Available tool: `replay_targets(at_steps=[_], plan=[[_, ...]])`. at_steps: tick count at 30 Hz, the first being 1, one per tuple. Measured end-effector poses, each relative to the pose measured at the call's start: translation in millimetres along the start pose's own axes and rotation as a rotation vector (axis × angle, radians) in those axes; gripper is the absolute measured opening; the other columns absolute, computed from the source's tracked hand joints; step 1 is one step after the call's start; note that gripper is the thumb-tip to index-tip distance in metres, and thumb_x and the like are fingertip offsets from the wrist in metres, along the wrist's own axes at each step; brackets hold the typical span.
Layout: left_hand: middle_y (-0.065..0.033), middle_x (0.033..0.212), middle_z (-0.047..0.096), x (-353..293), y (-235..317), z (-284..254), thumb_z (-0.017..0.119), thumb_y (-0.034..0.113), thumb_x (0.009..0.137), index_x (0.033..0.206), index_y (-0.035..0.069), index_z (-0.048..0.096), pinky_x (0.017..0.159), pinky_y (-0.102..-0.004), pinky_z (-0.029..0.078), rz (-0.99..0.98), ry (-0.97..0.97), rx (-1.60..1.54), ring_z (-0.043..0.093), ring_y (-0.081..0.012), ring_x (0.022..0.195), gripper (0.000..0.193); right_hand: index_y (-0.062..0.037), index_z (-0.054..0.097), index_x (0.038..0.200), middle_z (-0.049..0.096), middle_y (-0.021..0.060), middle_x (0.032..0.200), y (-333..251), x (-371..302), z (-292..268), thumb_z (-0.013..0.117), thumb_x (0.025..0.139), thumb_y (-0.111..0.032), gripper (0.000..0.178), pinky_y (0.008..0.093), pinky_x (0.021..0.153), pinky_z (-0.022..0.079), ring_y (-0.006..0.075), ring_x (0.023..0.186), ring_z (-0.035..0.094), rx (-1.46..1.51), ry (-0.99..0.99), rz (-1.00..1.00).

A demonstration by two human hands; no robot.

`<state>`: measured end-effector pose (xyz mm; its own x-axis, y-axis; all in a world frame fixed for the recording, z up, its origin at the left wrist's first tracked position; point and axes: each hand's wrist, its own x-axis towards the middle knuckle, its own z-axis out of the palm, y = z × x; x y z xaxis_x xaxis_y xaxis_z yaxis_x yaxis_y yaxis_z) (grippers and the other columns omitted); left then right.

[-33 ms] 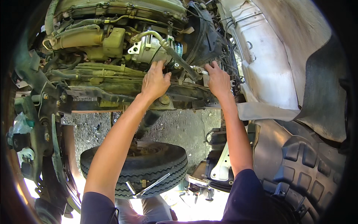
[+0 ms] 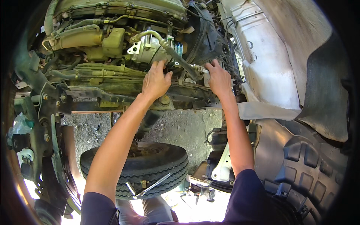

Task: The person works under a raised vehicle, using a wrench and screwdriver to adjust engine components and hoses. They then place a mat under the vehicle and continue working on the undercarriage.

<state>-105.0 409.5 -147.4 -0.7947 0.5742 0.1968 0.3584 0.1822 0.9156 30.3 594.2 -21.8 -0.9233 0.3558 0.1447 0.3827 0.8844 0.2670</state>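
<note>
Nearest, at the lower edge of the frame, two dark sleeves are showing, with bare forearms slanting up from them. Between the forearms, at lower centre, a black tyre is sitting with a long metal tool lying over its near edge, out of both hands.

Farther up, just above the middle, the left hand is resting, partly curled, at the lower edge of a silvery compressor-like unit; its fingertips are going out of sight there, so I cannot tell whether it is gripping anything. The right hand, right of centre, is standing half closed, thumb and fingers close together at a metal fitting; whether they are pinching it or only touching it is unclear.

A dark hose is running from the unit's upper left, across its front, down toward that fitting. Work appears to be partway along: the unit is sitting among the engine parts, yet its pale ear is showing holes with no bolt visible in them. Whether the hose's ends are secured cannot be told.

Farthest, along the top edge, the engine is spreading leftward.
</note>
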Motion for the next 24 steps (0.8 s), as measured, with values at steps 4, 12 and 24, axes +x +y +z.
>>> replay_targets(at_steps=[4,12,24], plan=[[-0.0208,0.121,0.068,7.6,7.2,6.6,0.069,0.031,0.099,0.121,0.001,0.067,0.092,-0.0516,0.052,-0.024,0.030,0.041,0.066,-0.0436,0.111,0.037,-0.0097,0.071,0.110,0.063,0.0093,0.113,-5.5,17.5,4.7,0.063,0.083,0.002,0.030,0.0509,0.080,0.054,0.0402,0.094,0.069,0.093,0.040,-0.131],[-0.0208,0.114,0.074,21.3,-1.4,-12.5,0.071,0.034,0.098,0.111,0.002,0.072,0.090,-0.0495,0.053,-0.228,0.063,0.086,0.069,-0.0403,0.107,0.035,-0.0104,0.079,0.108,0.068,0.0084,0.105,-20.3,40.0,7.4,0.069,0.087,-0.007,0.023,0.0497,0.081,0.055,0.0384,0.094,0.069,0.202,0.070,-0.112],[-0.0168,0.106,0.066,-3.8,-20.4,-64.2,0.068,0.022,0.100,0.109,0.003,0.062,0.074,-0.0532,0.053,0.104,0.366,0.340,0.068,-0.0434,0.090,0.022,0.0011,0.079,0.101,0.070,0.0011,0.075,-49.3,76.6,41.7,0.076,0.099,-0.029,0.030,0.0331,0.065,0.046,0.0101,0.067,0.056,1.279,0.125,0.299]])
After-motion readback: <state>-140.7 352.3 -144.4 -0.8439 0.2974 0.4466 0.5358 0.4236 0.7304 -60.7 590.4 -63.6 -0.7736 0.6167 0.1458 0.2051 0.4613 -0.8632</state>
